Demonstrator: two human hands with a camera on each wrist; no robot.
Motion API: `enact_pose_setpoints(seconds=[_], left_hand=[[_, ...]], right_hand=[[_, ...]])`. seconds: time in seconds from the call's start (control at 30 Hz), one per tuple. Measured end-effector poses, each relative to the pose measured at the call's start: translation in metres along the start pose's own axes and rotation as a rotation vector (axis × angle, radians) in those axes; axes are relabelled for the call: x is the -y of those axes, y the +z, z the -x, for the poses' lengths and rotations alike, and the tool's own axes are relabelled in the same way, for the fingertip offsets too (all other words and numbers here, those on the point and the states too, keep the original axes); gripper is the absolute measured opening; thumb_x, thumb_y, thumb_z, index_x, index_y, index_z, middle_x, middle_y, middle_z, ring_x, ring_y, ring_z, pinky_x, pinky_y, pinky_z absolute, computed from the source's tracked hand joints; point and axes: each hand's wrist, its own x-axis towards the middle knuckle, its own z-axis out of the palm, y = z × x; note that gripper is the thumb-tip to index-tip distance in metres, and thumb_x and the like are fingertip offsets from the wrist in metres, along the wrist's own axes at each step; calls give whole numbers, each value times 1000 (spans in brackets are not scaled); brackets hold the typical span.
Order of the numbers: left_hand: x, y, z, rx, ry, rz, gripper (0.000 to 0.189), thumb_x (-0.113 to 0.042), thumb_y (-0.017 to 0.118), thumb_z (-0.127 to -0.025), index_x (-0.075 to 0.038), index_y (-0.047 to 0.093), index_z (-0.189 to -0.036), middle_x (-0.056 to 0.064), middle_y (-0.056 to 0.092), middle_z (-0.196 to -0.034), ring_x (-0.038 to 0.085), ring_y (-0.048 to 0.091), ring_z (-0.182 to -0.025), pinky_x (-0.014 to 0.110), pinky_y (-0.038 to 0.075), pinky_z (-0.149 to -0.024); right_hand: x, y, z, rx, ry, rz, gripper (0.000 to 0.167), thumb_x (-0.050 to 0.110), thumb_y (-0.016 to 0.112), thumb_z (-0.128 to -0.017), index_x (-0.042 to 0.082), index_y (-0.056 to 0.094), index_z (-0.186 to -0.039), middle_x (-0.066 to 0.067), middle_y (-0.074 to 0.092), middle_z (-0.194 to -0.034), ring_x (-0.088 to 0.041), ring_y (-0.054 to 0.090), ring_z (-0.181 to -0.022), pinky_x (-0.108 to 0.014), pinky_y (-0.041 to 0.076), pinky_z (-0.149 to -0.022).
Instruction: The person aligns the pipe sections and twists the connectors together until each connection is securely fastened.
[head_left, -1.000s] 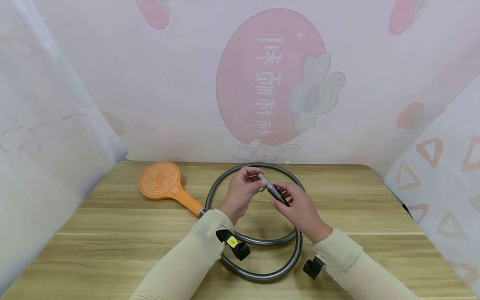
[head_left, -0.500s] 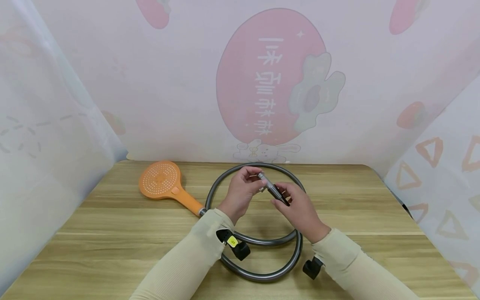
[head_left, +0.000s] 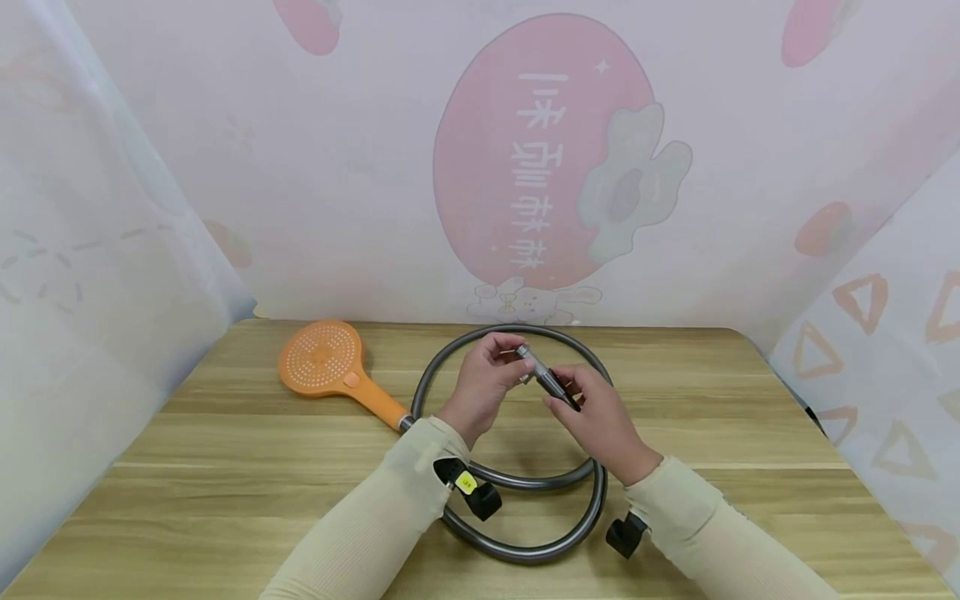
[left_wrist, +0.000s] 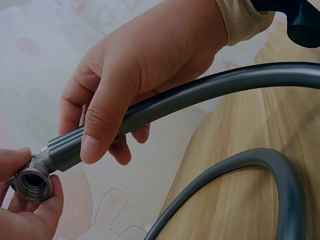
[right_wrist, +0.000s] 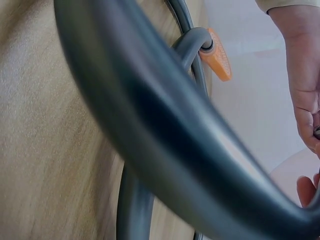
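Observation:
Over the middle of the table, my left hand [head_left: 478, 392] pinches a small silver metal fitting [left_wrist: 42, 167] between thumb and fingers. A round, internally threaded opening on the fitting faces the left wrist camera. My right hand [head_left: 609, 425] grips the dark grey shower hose [left_wrist: 220, 92] just behind its ribbed end collar [left_wrist: 66, 148], thumb on one side and fingers on the other. The collar meets the fitting end to end, both raised and tilted. An orange shower head [head_left: 321, 360] lies to the left, its handle joined to the hose's other end.
The hose lies in loose loops on the wooden table [head_left: 225, 500], below and around both hands. In the right wrist view a stretch of hose [right_wrist: 165, 110] crosses close to the camera. A printed curtain [head_left: 360, 167] stands behind the table's far edge.

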Motion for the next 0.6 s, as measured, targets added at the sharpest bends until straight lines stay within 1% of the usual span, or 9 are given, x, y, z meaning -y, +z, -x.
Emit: enact_pose_setpoints(seconds=[0.17,0.4,0.6], left_hand=[[1,-1,0,1,-2,-3,30,12,62,-86,8,53,-114,12,60,-106,12,58,-87,23,52,-73],[0,-1,0,-7,-1,-5,27,11,63,-85,4,55,-111,5,60,-101,12,57,-87,23,52,-72],[0,-1,1,-6,2,-11,26,10,63,-86,3,56,-110,5,60,-102,12,57,-87,24,51,-73]], right_hand=[[-1,0,0,10,-3,-5,34,8,72,-87,3,59,-118,-5,59,-100,-14,55,-82,-25,47,-64],[-2,1,0,20,-7,-26,33,8,69,-89,3,58,-119,-5,59,-99,-15,53,-79,-24,46,-60],[-3,1,0,31,-4,-46,31,9,67,-91,3,58,-120,-5,58,-96,-15,51,-75,-24,44,-58]])
